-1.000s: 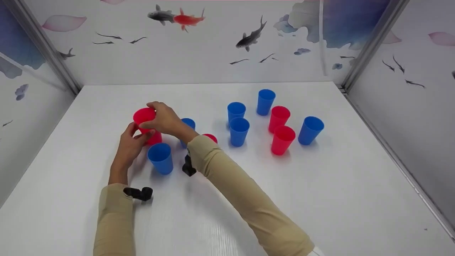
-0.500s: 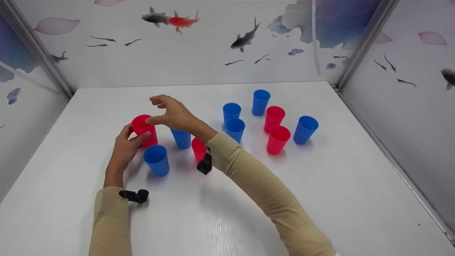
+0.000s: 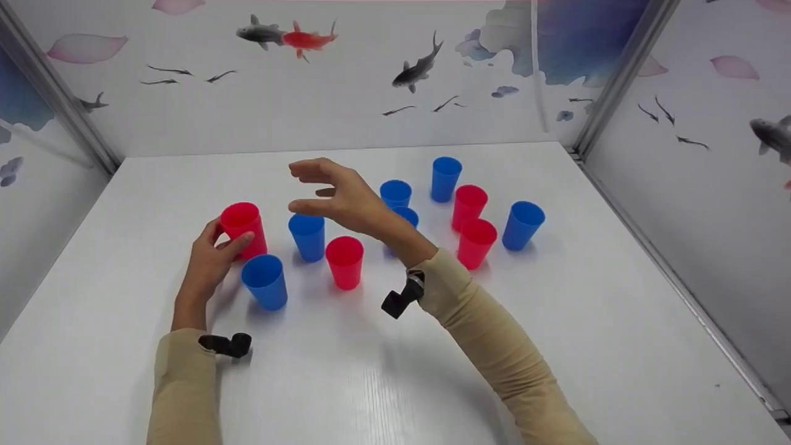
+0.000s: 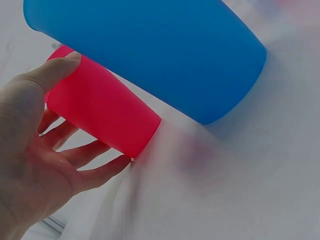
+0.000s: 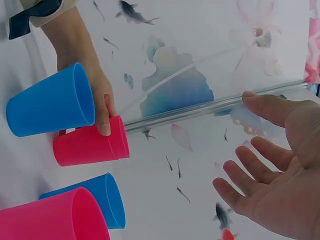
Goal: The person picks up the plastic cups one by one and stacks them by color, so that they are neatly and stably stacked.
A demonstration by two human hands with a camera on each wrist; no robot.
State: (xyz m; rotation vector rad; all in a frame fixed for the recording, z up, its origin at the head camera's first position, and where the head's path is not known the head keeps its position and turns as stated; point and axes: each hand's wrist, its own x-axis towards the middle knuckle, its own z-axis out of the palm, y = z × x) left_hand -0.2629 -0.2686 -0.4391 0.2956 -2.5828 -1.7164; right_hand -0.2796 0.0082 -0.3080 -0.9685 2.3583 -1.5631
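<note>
My left hand (image 3: pixel 207 259) holds a red plastic cup (image 3: pixel 244 225) upright on the white table at the left. In the left wrist view the thumb lies near the rim of the red cup (image 4: pixel 100 107), with the fingers along its far side. A step shows below the rim of that red cup (image 5: pixel 90 145) in the right wrist view. Close in front of it stands a blue cup (image 3: pixel 269 284). My right hand (image 3: pixel 343 194) is raised, fingers spread and holding nothing, overlapping another blue cup (image 3: pixel 308 238) in the head view.
A red cup (image 3: pixel 345 262) stands in the middle left. Farther right are several blue cups, such as one at the back (image 3: pixel 445 179) and one at the right (image 3: pixel 523 225), plus two red cups, the nearer (image 3: pixel 476 244) in front. Printed walls (image 3: pixel 185 117) enclose the table.
The upper red cup sank into the one below, leaving one rim showing in the head view. My right hand let go and moved right; my left hand kept hold.
</note>
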